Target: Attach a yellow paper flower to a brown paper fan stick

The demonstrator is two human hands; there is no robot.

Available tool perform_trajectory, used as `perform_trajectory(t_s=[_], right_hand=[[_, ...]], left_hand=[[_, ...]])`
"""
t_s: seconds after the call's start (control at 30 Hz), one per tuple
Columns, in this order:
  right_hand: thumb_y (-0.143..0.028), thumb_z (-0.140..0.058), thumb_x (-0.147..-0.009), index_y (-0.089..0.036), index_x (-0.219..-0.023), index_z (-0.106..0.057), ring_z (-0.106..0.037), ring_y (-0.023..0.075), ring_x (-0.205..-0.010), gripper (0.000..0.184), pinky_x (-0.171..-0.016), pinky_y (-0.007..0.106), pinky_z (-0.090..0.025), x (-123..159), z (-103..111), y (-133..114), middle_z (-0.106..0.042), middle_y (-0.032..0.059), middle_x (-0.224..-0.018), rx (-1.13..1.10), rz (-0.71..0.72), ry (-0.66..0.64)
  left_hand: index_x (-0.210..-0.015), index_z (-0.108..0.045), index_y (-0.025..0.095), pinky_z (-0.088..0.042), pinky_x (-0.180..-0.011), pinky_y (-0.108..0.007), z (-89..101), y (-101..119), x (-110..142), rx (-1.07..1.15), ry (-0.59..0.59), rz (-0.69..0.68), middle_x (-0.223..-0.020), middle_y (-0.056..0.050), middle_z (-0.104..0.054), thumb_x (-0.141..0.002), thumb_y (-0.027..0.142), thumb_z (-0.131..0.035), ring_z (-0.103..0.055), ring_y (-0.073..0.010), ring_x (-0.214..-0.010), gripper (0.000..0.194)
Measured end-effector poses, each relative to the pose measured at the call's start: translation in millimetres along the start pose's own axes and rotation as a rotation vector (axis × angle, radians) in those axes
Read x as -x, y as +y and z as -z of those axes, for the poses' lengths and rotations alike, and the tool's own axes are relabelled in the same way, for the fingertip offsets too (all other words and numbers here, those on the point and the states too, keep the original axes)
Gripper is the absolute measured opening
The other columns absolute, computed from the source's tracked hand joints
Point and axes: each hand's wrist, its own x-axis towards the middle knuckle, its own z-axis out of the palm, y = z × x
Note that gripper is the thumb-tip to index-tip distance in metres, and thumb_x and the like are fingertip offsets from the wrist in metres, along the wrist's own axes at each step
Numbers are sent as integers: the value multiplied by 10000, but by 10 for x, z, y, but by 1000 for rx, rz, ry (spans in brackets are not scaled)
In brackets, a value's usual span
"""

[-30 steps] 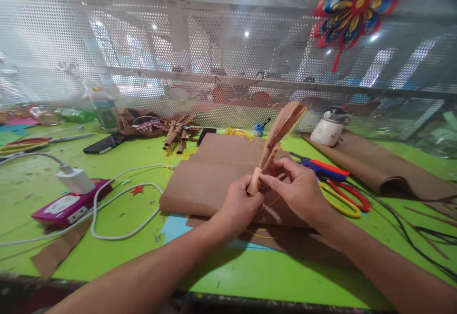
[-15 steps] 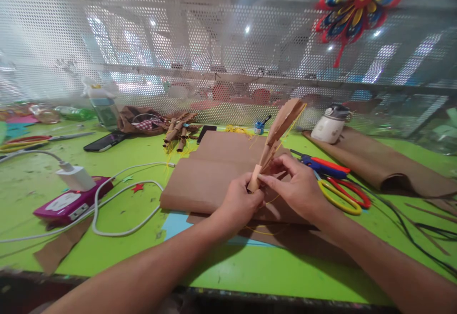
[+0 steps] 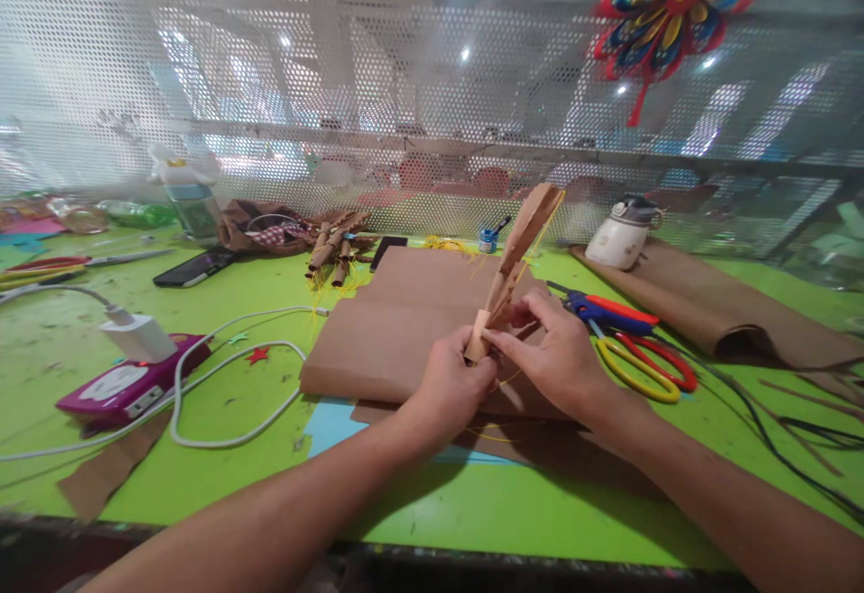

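Observation:
A bundle of brown paper strips (image 3: 523, 238), rolled into a tube at its lower end, stands tilted up to the right above the table. My left hand (image 3: 454, 379) is closed round the rolled base. The thumb and fingers of my right hand (image 3: 550, 348) pinch the paper just above it, on the right side. Yellow string (image 3: 552, 222) runs along the bundle's right edge, and a thin loop of it hangs below my hands. Under both hands lies a folded stack of brown paper (image 3: 378, 341), with light blue paper (image 3: 334, 422) showing beneath.
Red-and-yellow-handled scissors (image 3: 641, 372) and a blue-and-orange tool (image 3: 614, 312) lie right of my hand. Behind stand a white bottle (image 3: 619, 238) on brown paper and a small blue jar (image 3: 487, 239). Left are several paper rolls (image 3: 330, 251), a phone (image 3: 195, 266), and a purple power strip (image 3: 128, 395) with a white cable.
The top of the paper bundle has tipped slightly left and looks narrower. Both hands keep their grip in nearly the same place; the whole view has shifted a little.

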Motion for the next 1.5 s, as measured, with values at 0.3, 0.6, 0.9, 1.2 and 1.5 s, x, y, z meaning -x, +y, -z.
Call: perform_trajectory(t_s=[0.3, 0.6, 0.9, 1.2, 1.5], right_hand=[[-208, -656, -696, -169, -719, -519, -521, 149, -670, 144, -613, 269, -427, 20, 17, -75, -536, 16, -719, 9, -15, -1], [-197, -654, -693, -174, -707, -512, -518, 144, -660, 145, -604, 261, -424, 16, 12, -78, -537, 13, -711, 15, 6, 12], [-205, -643, -694, -188, -696, -498, -520, 146, -660, 147, -603, 264, -429, 20, 11, -67, -533, 12, -708, 11, 17, 21], [-241, -648, -698, -182, -719, -509, -542, 154, -674, 153, -622, 280, -440, 12, 16, -34, -550, 18, -737, -13, -35, -19], [-226, -653, -694, -181, -710, -518, -536, 147, -655, 143, -603, 274, -441, 4, 18, -49, -546, 12, -720, -14, -32, -4]], left_hand=[[-720, -498, 143, -290, -409, -164, -8, 18, 23, 0, 10, -4, -528, 63, -413, -680, 171, -543, -340, -51, -439, 67], [-732, -506, 140, -297, -419, -163, -1, -16, 7, -4, 17, -9, -550, 49, -432, -674, 160, -529, -350, -52, -451, 66], [-728, -510, 140, -290, -427, -161, 3, -25, 16, 13, 6, -14, -560, 48, -419, -672, 152, -530, -337, -51, -462, 61], [-720, -514, 133, -290, -437, -166, 5, 0, 29, -30, 5, -20, -555, 43, -426, -680, 142, -524, -346, -56, -476, 42], [-744, -526, 131, -282, -425, -170, 5, -21, 6, 1, 10, 12, -542, 47, -415, -674, 156, -527, -358, -55, -452, 74]])
